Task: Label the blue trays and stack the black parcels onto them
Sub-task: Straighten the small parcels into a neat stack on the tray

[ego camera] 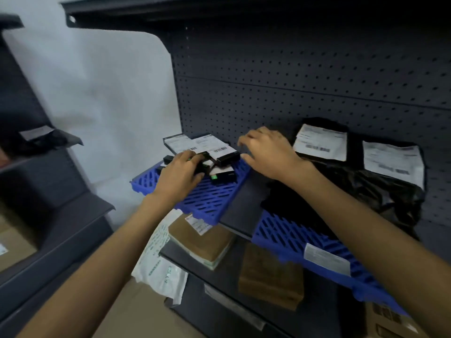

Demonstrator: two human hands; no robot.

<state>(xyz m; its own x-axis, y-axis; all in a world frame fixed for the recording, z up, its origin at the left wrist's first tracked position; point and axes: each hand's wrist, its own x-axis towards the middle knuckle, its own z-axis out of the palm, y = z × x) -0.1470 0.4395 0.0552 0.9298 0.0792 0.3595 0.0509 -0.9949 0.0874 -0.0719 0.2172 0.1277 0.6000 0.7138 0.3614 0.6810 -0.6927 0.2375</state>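
Observation:
Two blue slatted trays lie on a dark shelf. The left blue tray (207, 198) carries several small black boxed parcels (219, 154) with white shipping labels, piled at its far end. My left hand (181, 175) rests on that pile, fingers curled on a small black parcel (203, 164). My right hand (267, 152) hovers just right of the pile, fingers spread, holding nothing. The right blue tray (317, 245) bears a white label (327, 259) on its front and holds black plastic-bag parcels (366, 181) with white labels.
A dark flat divider (244, 206) lies between the trays. A pegboard back panel (305, 81) rises behind the shelf. Below, a lower shelf holds brown cardboard parcels (271, 276) and a white mailer bag (158, 262). Another dark shelving unit (48, 215) stands at left.

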